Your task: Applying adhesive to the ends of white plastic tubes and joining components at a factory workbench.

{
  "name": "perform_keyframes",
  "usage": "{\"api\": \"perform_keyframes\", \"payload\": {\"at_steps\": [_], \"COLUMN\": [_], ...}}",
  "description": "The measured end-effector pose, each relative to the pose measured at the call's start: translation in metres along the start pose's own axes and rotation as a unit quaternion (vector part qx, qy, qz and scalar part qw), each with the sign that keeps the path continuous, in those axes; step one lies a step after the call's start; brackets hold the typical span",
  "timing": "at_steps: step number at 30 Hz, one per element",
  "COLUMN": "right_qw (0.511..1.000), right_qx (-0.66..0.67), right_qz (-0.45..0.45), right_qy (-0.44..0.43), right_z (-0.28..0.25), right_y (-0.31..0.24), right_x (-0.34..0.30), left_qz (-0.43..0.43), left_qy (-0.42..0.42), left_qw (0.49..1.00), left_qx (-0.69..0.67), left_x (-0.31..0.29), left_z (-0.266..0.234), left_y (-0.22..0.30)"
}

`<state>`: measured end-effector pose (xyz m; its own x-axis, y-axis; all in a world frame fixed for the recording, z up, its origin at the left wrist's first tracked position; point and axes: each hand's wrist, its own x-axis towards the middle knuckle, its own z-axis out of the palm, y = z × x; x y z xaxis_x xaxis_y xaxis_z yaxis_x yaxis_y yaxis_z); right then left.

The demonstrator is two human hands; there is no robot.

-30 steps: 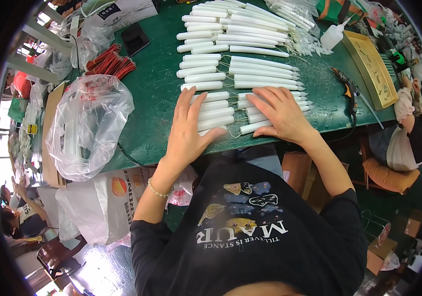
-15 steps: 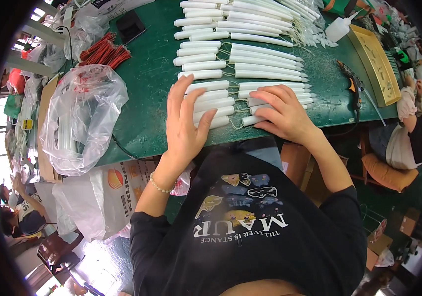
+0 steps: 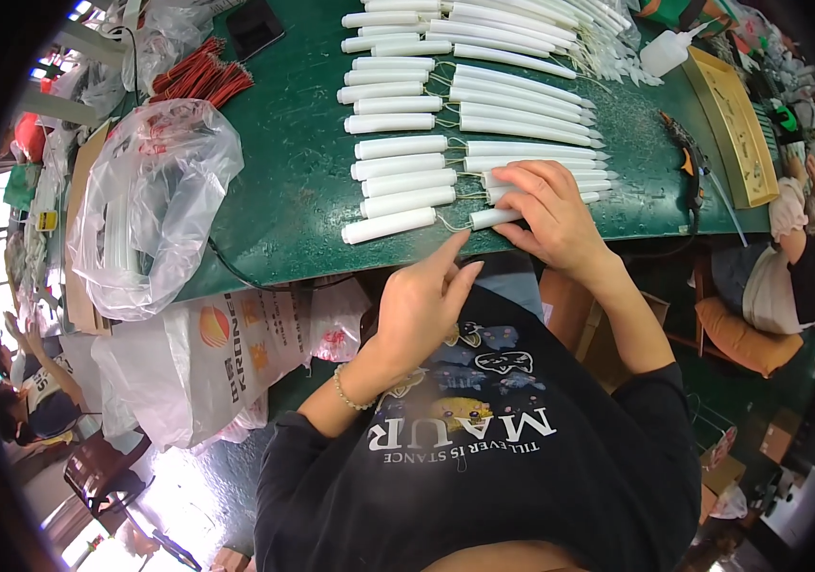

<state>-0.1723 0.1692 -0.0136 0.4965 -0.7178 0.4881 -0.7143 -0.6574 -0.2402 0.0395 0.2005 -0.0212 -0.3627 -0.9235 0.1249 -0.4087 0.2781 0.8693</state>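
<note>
Watching remotely, I count one left hand (image 3: 422, 310), one right hand (image 3: 552, 217), five short white tubes (image 3: 407, 181) nearest, one bottle (image 3: 665, 55), one yellow tray (image 3: 761, 196), one bracelet (image 3: 350, 395); farther tubes (image 3: 503, 33) overlap too much to number surely.

Room to pass between plastic bag (image 3: 154, 210) and white tubes (image 3: 408, 183); at right, glue gun (image 3: 691, 174) obstructs

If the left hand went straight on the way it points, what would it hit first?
Likely the left end of the white stick under the right hand; depth is unclear, they may already touch.
</note>
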Motion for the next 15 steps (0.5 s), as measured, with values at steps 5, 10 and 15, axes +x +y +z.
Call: {"api": "perform_keyframes", "payload": {"at_steps": [5,10,15], "right_qw": [1.0,1.0,1.0], "right_qx": [-0.004,0.007,0.007], "right_qz": [0.004,0.017,0.014], "right_qy": [0.003,0.001,0.005], "right_z": [0.001,0.0011,0.0032], "right_y": [-0.0014,-0.001,-0.0027], "right_x": [-0.0015,-0.0034,-0.002], "left_qz": [-0.089,-0.089,-0.128], "left_qy": [-0.027,-0.035,-0.088], "left_qw": [0.991,0.989,0.976], "left_qx": [-0.095,-0.111,-0.153], "left_x": [-0.0021,-0.0036,-0.0019], "left_z": [-0.0021,-0.0019,0.0005], "left_y": [0.0009,-0.0013,-0.0002]}}
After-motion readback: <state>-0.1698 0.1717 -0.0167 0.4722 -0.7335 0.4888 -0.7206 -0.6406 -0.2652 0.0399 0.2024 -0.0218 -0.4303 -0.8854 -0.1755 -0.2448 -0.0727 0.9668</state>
